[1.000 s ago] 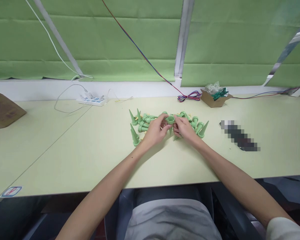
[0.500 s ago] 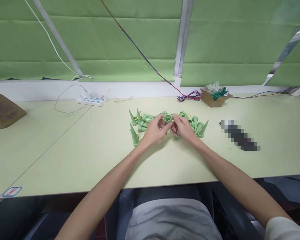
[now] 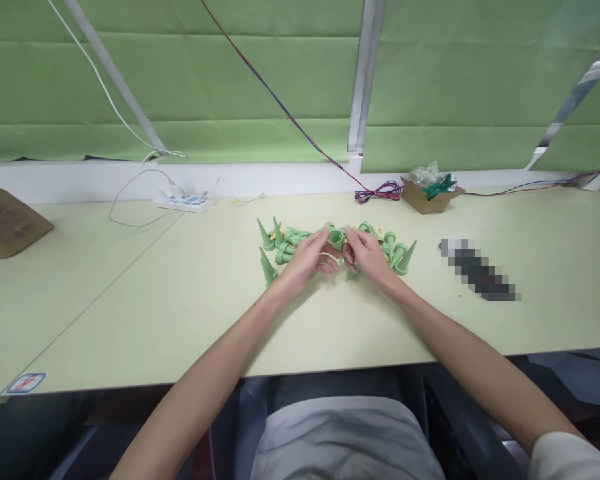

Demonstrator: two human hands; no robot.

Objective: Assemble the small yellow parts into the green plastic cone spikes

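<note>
A green plastic watering spike [image 3: 335, 239] is held between my hands, its round hollow mouth turned up towards me. Thumb and fingers of my left hand [image 3: 314, 255] grip it from the left, the lower fingers spread beneath. On the other side, my right hand [image 3: 364, 254] pinches at the spike's right edge, where a small yellow part shows by the fingertips. More green spikes lie around both hands, among them pointed ones [image 3: 269, 268] at the left and another cone [image 3: 405, 259] at the right. My hands hide part of the pile.
A small cardboard box [image 3: 427, 201] with plastic wrap stands at the back, beside coiled wire [image 3: 379, 192]. A power strip [image 3: 185, 201] lies back left, a brown paper bag [image 3: 13, 223] far left. One blurred dark object [image 3: 480, 270] rests at the right.
My left hand has shifted its grip, its lower fingers now more extended under the spike. The spike's mouth has tilted slightly towards me. My right hand has hardly moved.
</note>
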